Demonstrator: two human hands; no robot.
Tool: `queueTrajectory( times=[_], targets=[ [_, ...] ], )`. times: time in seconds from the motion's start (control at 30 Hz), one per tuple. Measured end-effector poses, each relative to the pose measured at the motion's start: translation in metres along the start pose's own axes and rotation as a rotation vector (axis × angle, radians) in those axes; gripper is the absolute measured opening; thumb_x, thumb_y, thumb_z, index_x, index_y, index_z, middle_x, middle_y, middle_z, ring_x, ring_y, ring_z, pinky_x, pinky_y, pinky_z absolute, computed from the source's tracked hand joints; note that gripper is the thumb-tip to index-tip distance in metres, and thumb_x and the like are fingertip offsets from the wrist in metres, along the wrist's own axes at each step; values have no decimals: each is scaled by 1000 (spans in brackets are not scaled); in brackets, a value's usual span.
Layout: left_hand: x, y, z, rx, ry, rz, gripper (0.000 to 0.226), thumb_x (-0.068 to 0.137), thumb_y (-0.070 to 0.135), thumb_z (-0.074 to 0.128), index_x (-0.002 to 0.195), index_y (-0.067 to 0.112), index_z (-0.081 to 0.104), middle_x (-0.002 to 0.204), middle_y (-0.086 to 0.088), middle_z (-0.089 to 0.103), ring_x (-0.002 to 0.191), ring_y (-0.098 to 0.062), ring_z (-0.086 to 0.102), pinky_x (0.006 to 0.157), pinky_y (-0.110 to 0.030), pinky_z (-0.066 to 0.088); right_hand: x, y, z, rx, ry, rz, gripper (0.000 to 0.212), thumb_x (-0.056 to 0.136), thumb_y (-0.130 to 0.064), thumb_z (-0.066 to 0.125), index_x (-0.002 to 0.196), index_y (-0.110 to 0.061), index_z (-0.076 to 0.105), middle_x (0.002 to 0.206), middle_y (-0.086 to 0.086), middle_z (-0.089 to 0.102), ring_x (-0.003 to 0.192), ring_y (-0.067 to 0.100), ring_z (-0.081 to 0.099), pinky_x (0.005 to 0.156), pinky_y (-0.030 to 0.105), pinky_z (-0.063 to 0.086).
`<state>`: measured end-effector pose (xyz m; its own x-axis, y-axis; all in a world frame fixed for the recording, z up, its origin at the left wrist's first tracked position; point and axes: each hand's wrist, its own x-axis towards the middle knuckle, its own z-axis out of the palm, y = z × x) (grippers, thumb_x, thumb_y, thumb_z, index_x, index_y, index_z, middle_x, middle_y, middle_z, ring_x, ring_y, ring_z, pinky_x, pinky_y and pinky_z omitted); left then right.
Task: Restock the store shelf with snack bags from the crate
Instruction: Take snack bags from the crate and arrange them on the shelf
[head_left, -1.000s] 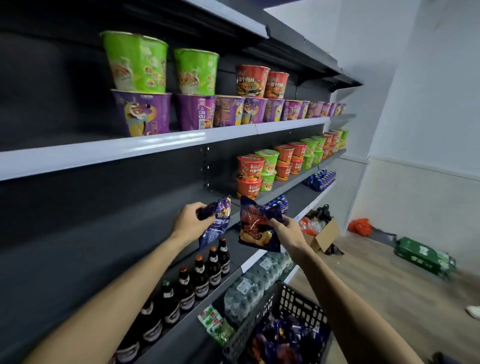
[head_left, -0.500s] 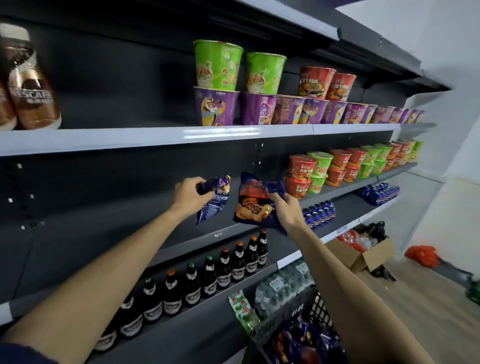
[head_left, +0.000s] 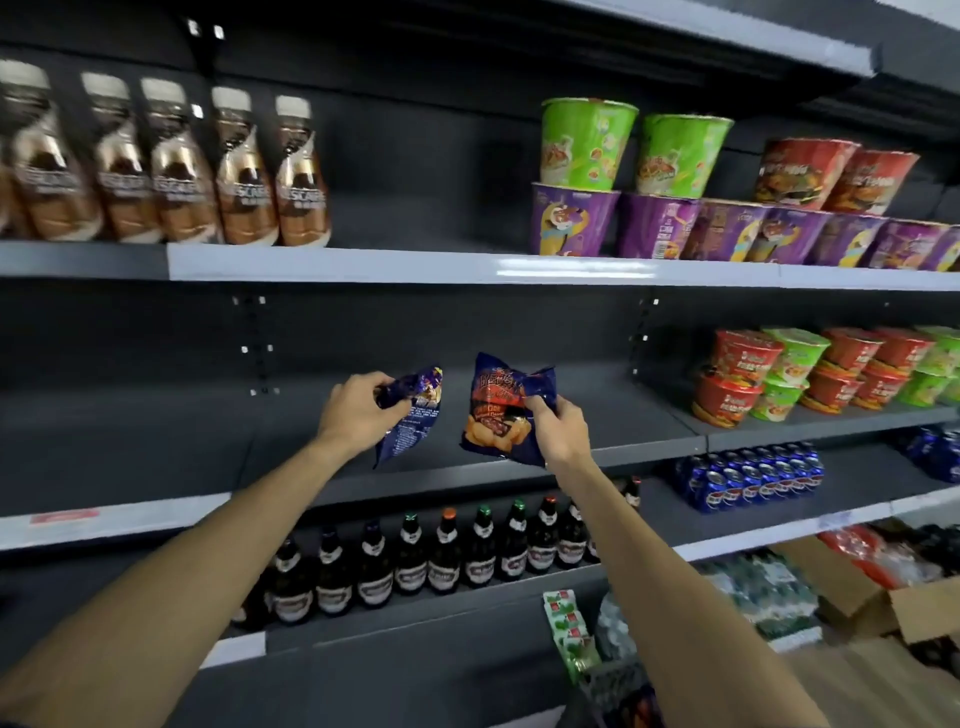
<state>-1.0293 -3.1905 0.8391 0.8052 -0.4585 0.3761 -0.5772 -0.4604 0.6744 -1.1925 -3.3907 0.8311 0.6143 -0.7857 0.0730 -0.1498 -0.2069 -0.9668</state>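
My left hand (head_left: 358, 415) grips a dark blue snack bag (head_left: 413, 421) by its top, its back side turned toward me. My right hand (head_left: 558, 434) holds a second blue snack bag (head_left: 496, 410) with red and orange print, face toward me. Both bags hang in the air just in front of the bare stretch of the dark grey middle shelf (head_left: 467, 475). Only a corner of the black crate (head_left: 623, 696) with more bags shows at the bottom edge, between my forearms.
Coffee bottles (head_left: 171, 166) and noodle cups (head_left: 649, 182) fill the shelf above. Red and green noodle bowls (head_left: 779, 374) stand at the right of the middle shelf. Beer bottles (head_left: 441, 556) and blue cans (head_left: 748, 475) sit one shelf down. A cardboard box (head_left: 883, 597) lies at lower right.
My view has swung left, bringing the coffee bottles into sight. Both hands have risen with their bags from the beer-bottle shelf level to the bare middle shelf.
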Motion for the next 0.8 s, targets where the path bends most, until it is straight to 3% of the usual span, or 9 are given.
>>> queueTrajectory(
  times=[0.23,0.63,0.8],
  targets=[
    [-31,-67,-94,70,118,-146,22,76,36,73,97,29,71,91,8,74,91,-14,67,81,-30,53,-25,-33,105,3,-197,-41,24,91,-39,57,90,-17,67,90,6,72,87,25,69,87,44,55],
    [-86,-197,-277,171,280,-273,23,80,35,70,101,25,69,88,4,71,85,-17,65,71,-27,49,-111,-92,312,19,-404,-124,20,91,-40,59,87,-23,67,89,4,73,84,23,71,85,47,57],
    [-106,-263,-362,196,323,-297,18,79,35,71,92,22,69,78,4,69,75,-16,65,67,-27,49,-154,-115,414,-37,-416,-199,24,97,-43,54,103,-22,63,98,5,71,89,23,67,86,43,56]
  ],
)
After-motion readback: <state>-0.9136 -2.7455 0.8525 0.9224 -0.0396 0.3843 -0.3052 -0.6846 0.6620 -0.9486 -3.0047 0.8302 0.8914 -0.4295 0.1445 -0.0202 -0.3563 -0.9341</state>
